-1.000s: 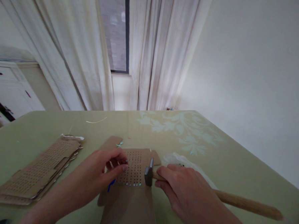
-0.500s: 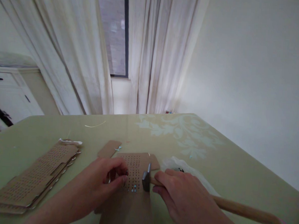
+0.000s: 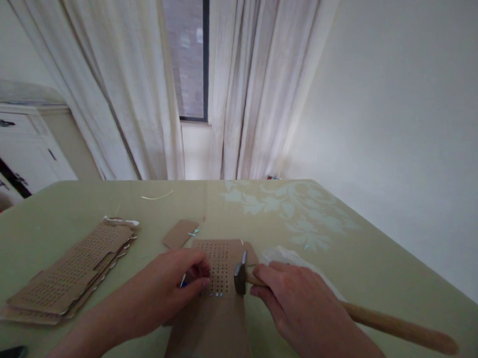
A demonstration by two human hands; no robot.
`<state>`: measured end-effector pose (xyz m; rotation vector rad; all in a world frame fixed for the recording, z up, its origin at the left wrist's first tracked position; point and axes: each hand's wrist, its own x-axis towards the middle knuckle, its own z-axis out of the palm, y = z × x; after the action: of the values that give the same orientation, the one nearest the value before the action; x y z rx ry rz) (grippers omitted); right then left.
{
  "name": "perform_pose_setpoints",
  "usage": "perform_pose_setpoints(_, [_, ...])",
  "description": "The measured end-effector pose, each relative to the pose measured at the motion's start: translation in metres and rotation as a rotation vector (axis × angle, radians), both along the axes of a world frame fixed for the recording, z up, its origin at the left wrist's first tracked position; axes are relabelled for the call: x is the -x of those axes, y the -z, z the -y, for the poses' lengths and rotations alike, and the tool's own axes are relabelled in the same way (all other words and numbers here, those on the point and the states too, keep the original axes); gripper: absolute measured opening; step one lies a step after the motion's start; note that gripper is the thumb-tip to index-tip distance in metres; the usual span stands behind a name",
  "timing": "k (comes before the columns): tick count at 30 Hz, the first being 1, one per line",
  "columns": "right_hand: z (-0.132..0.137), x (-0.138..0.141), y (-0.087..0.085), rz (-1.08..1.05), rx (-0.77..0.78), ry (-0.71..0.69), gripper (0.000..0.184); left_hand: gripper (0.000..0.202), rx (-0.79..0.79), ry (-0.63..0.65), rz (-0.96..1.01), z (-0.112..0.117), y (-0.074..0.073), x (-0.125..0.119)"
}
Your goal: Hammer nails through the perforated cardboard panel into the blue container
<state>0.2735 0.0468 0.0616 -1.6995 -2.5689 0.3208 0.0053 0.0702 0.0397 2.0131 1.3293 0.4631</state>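
Over cardboard point(image 3: 215, 324), left hand point(image 3: 172, 285) nearer bottom holes point(image 3: 222, 291)

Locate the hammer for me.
In the head view, the hammer is right of centre in the right hand, its head at the right edge of the perforated cardboard.

On the table point(image 3: 101, 204), the card point(image 3: 211, 327) lies in front of the person, with the left hand point(image 3: 173, 282) at its left side and the right hand point(image 3: 297, 294) around the hammer point(image 3: 240, 278) at its right edge. A stack point(image 3: 74, 266) lies farther left, a scrap point(image 3: 179, 233) behind the left hand, and a bag point(image 3: 285, 254) behind the right. Beyond the table are a cabinet point(image 3: 36, 141) at left, curtains point(image 3: 263, 95) either side of a window point(image 3: 189, 64), and a wall point(image 3: 407, 102) at right.
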Motion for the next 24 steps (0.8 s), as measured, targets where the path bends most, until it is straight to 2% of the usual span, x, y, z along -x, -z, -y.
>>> perform_pose_setpoints(4, [0.000,0.001,-0.005,0.007,0.032,0.011,0.016,0.018,-0.013,-0.014,0.126,0.000,0.007,-0.017])
perform_pose_setpoints(8, [0.002,0.002,-0.008,0.022,0.054,0.030,0.015,0.016,0.024,-0.020,0.123,-0.001,0.017,-0.029])
perform_pose_setpoints(13, [0.002,0.003,-0.010,0.012,0.059,0.024,0.015,0.018,0.065,-0.003,0.169,-0.001,0.018,-0.030])
perform_pose_setpoints(24, [0.001,0.004,-0.007,0.026,0.051,0.029,0.015,0.016,0.049,0.030,0.196,-0.001,0.022,-0.031])
